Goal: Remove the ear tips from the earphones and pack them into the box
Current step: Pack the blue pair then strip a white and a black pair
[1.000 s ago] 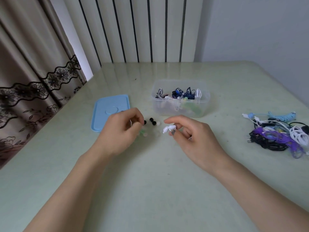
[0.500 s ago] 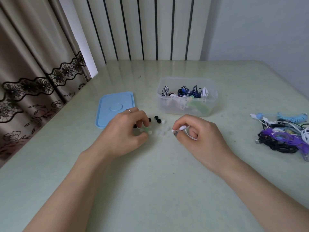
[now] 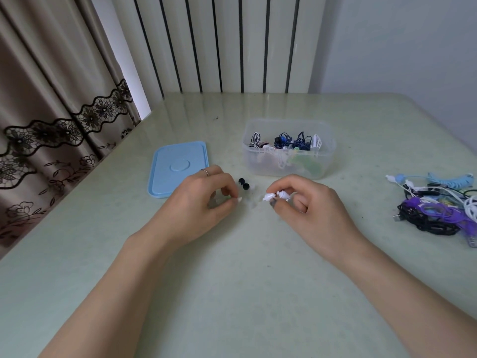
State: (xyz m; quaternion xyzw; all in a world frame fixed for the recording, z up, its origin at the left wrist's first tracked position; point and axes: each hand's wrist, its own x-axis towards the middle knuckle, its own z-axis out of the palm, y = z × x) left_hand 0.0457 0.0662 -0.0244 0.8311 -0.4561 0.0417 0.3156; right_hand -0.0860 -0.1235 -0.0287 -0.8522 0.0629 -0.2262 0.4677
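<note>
Two bare hands sit low over the pale green glossy table [image 3: 245,293], and we see both from the head cam. Our right hand [image 3: 309,210] has thumb + index curled round a pair of small white plastic earbuds [image 3: 276,197], pinching them just above the tabletop; other fingers tucked under. Our left hand [image 3: 198,202] has fingers curled in, tips pinched together near a small pale clear ear tip [image 3: 224,201]. We can't tell if that tip is actually gripped or just lying under the fingertips. Thin silver ring [image 3: 205,172] on one left finger.

Btwn the hands, on the table: two small black round ear tips [image 3: 243,183], touching or nearly so, plus a couple of faint translucent ear tips [image 3: 251,202], blurry.

Clear rectangular plastic box [image 3: 289,166] stands behind the right hand, lid off, w/ coiled earphones in black-white, blue and green inside. Light blue rectangular plastic lid [image 3: 178,167] lies flat just behind the left hand, well left of the box.

Far right: tangled pile of cables and earphones, purple, black, white, light blue [image 3: 436,208], apart from the hands.

Background: beige curtain w/ black lace trim [image 3: 51,99] at left, white ribbed radiator [image 3: 219,45] behind the table.
</note>
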